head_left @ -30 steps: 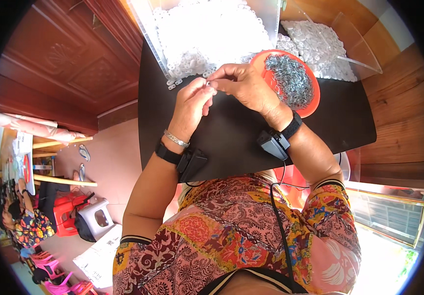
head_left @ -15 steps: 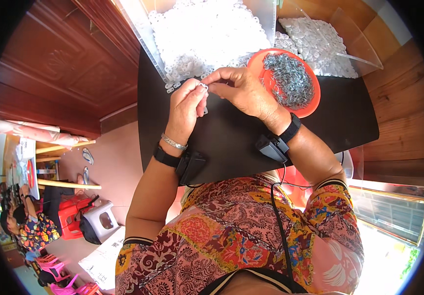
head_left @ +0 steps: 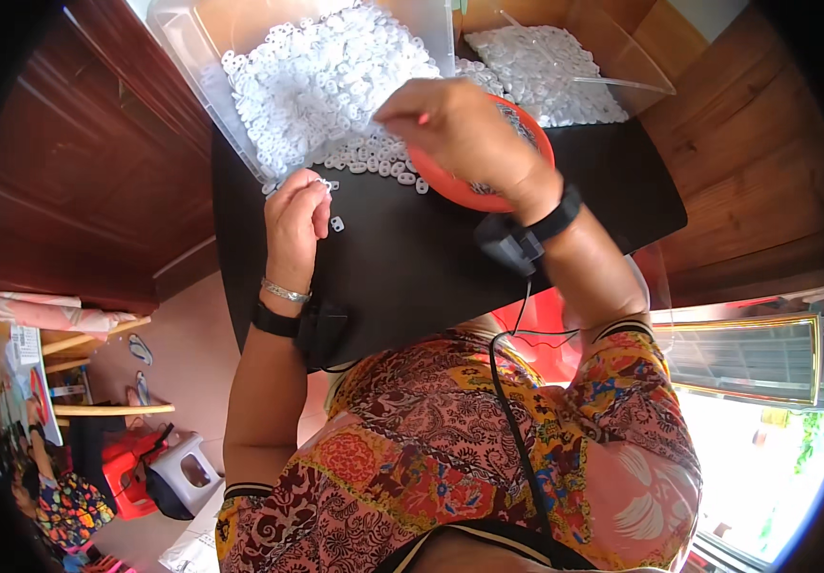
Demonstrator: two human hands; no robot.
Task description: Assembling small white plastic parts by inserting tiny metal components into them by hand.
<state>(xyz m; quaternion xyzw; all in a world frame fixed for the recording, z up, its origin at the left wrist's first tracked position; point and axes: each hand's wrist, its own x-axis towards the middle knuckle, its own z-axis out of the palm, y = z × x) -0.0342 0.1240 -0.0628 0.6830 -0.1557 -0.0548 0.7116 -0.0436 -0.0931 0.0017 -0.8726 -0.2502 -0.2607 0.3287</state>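
My left hand (head_left: 293,215) is closed at the left part of the dark table, its thumb and fingertips pinching a small white plastic piece (head_left: 325,185). A similar two-holed white piece (head_left: 338,224) lies on the tabletop just beside these fingers. Over the left side of the orange-red plate (head_left: 474,200) hovers my right hand (head_left: 479,138), its fingers smeared by motion and pointing left toward the loose white pieces (head_left: 366,155). Small metal parts (head_left: 512,119) on the plate are mostly hidden behind this hand.
A clear plastic bin (head_left: 183,72) heaped with white pieces stands at the back left. Behind the plate, a clear container (head_left: 622,67) holds a bag of white pieces (head_left: 550,72). A black cable (head_left: 496,382) hangs from my right wrist strap. Another person sits at far left.
My hands have parted. The right one has moved away from the left, over the plate's edge, while the left still pinches a white piece. The whole view has shifted.
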